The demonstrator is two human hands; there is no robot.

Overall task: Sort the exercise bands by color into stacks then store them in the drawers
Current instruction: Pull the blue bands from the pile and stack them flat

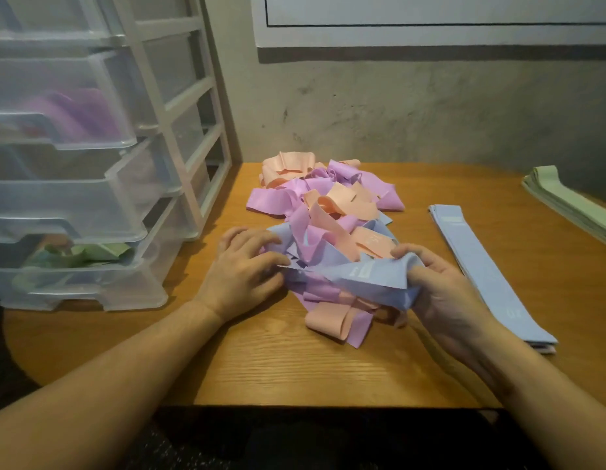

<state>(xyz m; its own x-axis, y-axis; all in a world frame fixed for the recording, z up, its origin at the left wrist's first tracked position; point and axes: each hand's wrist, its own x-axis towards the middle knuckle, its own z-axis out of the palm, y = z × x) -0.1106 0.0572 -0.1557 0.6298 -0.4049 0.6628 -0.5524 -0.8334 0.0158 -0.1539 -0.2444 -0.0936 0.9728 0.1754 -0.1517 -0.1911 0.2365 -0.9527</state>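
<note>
Left hand (242,266) and right hand (440,286) pinching blue band (369,276); drawers (74,205) holding purple and green bands.

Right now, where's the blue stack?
In the head view the blue stack lies flat on the table, right of the mixed pile and just beyond the right hand, with the green stack farther right.
</note>
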